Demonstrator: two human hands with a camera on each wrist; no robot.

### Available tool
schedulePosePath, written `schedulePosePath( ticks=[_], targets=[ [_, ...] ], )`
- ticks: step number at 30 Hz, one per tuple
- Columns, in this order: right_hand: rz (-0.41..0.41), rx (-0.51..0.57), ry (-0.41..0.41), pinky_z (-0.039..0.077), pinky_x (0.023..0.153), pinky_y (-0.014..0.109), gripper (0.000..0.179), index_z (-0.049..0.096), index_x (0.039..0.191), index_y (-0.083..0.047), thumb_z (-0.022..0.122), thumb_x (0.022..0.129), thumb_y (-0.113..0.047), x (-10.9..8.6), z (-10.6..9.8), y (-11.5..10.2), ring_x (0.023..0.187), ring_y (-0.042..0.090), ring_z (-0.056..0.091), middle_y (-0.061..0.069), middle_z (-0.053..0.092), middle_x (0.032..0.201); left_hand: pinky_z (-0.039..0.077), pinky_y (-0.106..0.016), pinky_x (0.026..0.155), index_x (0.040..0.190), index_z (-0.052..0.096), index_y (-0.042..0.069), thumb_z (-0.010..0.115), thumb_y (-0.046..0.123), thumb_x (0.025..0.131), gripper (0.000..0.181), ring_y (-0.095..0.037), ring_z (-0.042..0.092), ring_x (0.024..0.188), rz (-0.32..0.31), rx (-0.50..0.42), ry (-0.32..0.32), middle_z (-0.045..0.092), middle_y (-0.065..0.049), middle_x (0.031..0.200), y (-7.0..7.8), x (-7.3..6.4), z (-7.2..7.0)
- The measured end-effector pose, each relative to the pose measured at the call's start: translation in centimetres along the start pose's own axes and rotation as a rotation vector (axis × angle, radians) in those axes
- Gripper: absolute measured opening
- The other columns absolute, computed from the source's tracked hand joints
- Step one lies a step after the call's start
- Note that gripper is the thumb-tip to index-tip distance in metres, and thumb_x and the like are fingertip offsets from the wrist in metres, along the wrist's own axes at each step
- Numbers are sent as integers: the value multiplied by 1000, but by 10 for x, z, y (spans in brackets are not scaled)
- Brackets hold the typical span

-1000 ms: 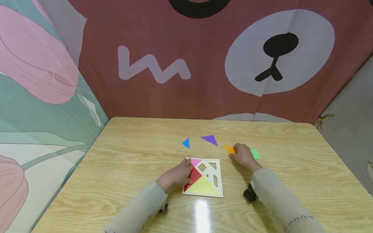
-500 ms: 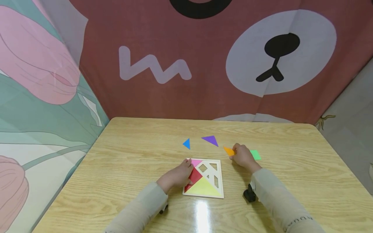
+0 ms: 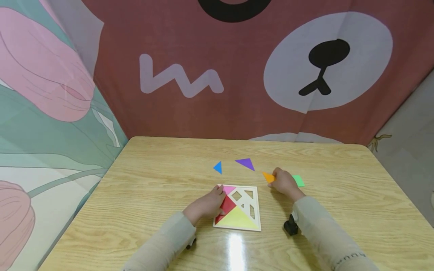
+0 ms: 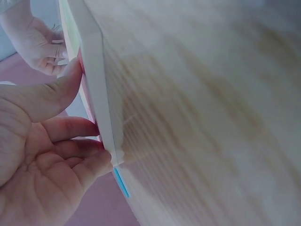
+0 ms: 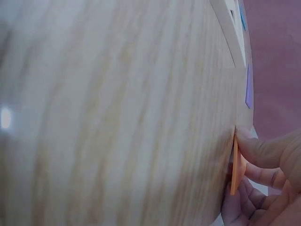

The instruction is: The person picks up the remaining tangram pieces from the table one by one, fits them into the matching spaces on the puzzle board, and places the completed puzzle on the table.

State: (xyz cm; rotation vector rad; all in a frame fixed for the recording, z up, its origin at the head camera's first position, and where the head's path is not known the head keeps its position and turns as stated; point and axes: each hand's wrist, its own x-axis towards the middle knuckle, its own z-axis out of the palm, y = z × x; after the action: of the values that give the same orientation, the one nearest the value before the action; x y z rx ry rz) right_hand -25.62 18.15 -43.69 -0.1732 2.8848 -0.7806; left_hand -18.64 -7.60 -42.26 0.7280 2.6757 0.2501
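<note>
A square white tangram tray (image 3: 259, 210) lies on the table, with a pink piece (image 3: 229, 189), a red triangle (image 3: 228, 204) and a yellow triangle (image 3: 237, 219) in it. My left hand (image 3: 209, 203) presses on the tray's left side, its thumb and fingertips spread over the red and pink pieces. In the left wrist view those fingertips (image 4: 94, 128) touch the top face near the edge. Right of the tray, my right hand (image 3: 285, 182) pinches an orange piece (image 3: 269, 177) between thumb and fingers. The right wrist view has this orange piece (image 5: 236, 167) tilted up from the wood.
Beyond the tray lie a blue triangle (image 3: 218, 167) and a purple triangle (image 3: 246, 163). A green piece (image 3: 298, 180) sits just right of my right hand, partly behind it. The wooden table (image 3: 152, 169) ends at a patterned cloth backdrop (image 3: 237, 113).
The orange piece has shifted and turned slightly under my right fingers. My left hand has stayed in place on the tray.
</note>
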Motion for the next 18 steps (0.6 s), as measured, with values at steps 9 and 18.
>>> schedulePosePath(
  ticks=[9,18],
  targets=[
    [10,24,-21,44,65,38,35,52,93,8,69,71,-12,-3,-4,5,73,25,50,19,57,89,22,-32,100,128,35,-7,60,22,80,61,-33,19,125,20,13,14,23,-21,136,0,-1,1],
    [80,228,-18,45,45,25,18,50,87,7,62,75,0,-8,-6,13,53,14,48,11,55,72,21,-32,101,128,36,-6,60,22,80,60,-32,19,125,20,29,14,24,-21,136,-1,-1,1]
  ],
)
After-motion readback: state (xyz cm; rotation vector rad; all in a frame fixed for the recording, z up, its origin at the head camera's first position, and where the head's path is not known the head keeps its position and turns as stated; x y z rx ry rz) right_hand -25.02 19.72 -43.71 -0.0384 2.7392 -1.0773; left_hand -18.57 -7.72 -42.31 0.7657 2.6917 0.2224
